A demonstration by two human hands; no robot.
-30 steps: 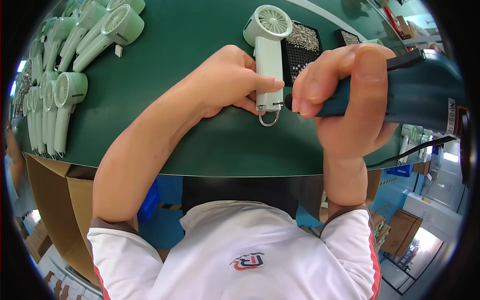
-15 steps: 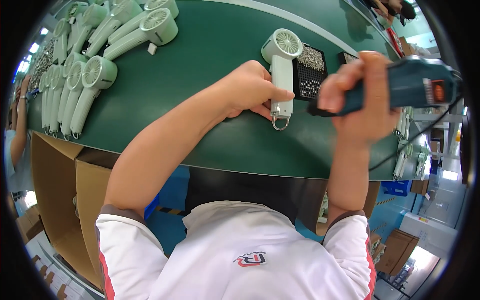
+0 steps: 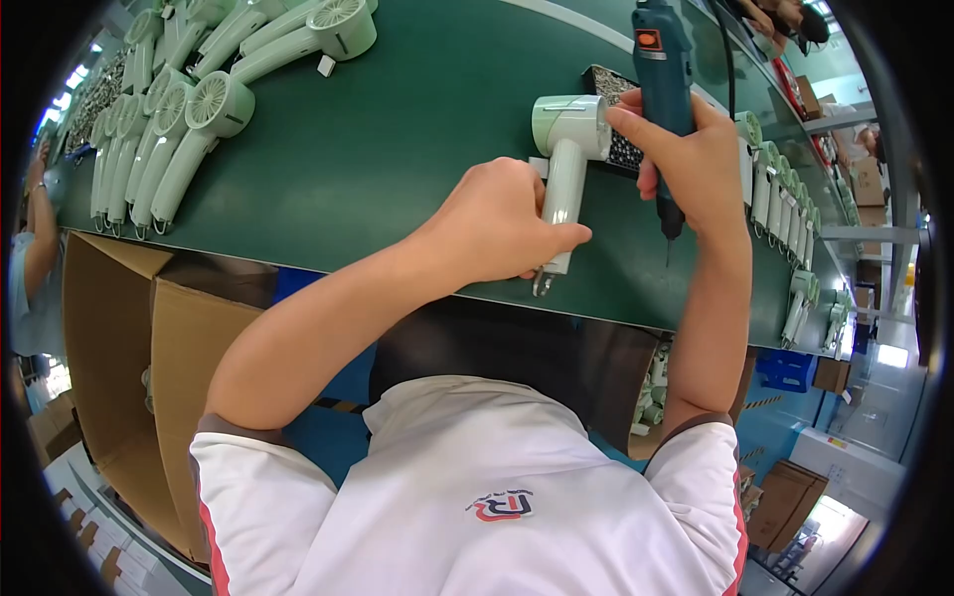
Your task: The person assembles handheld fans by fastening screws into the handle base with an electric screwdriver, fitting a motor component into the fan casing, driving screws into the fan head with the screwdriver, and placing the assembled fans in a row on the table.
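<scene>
My left hand (image 3: 512, 221) is closed round the handle of a pale green handheld fan (image 3: 566, 184), thumb across its front. The fan's round head points away from me and a metal ring hangs at the handle's lower end. In my right hand (image 3: 696, 159) is a dark teal electric screwdriver (image 3: 664, 89), held upright with its thin bit pointing down, to the right of the fan and apart from it. My right fingertips come close to the fan head; whether they touch it I cannot tell. Behind them lies a black screw tray (image 3: 624, 149), partly hidden.
Several pale green fans (image 3: 214, 109) stand and lie at the left on the green table (image 3: 397, 139). Another row of fans (image 3: 780, 204) runs along the right edge. An open cardboard box (image 3: 119, 377) stands below the table's left front edge. Another person's arm (image 3: 38, 219) shows at far left.
The fan has turned in my left hand, its grille no longer facing up, and sits nearer me. My right hand has swung the screwdriver from sideways to upright, bit down.
</scene>
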